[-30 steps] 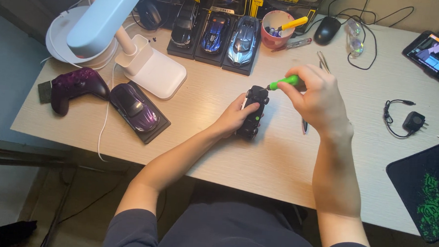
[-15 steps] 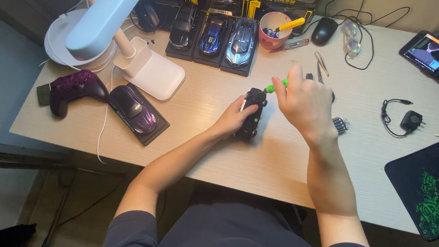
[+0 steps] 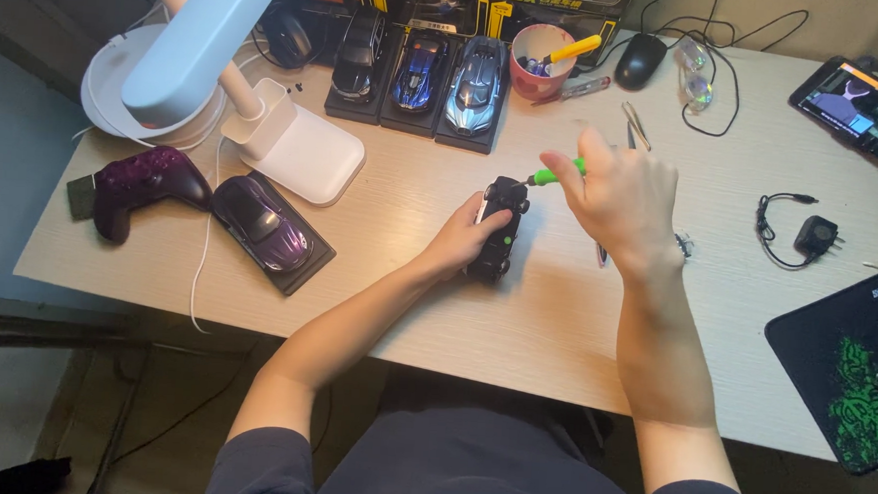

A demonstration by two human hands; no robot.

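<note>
A small black model car (image 3: 500,230) lies on the light wooden desk (image 3: 545,323), in the middle. My left hand (image 3: 459,240) grips its left side and holds it down. My right hand (image 3: 617,196) is closed around a green-handled screwdriver (image 3: 555,173), whose thin tip points down-left at the car's far end. Small tweezers (image 3: 634,127) lie just beyond my right hand, and a tiny metal part (image 3: 683,246) sits by my right wrist.
Three model cars on black bases (image 3: 423,71) line the far edge beside a pink cup (image 3: 541,62) of tools. A white desk lamp (image 3: 238,76), purple game controller (image 3: 142,186) and purple model car (image 3: 265,226) stand left. Mouse (image 3: 641,59), charger (image 3: 810,234), tablet (image 3: 862,104) and mat (image 3: 853,369) sit right.
My right hand has shifted a little toward the car's far end with the screwdriver, its tip now at the car's end. The left hand keeps holding the car in place.
</note>
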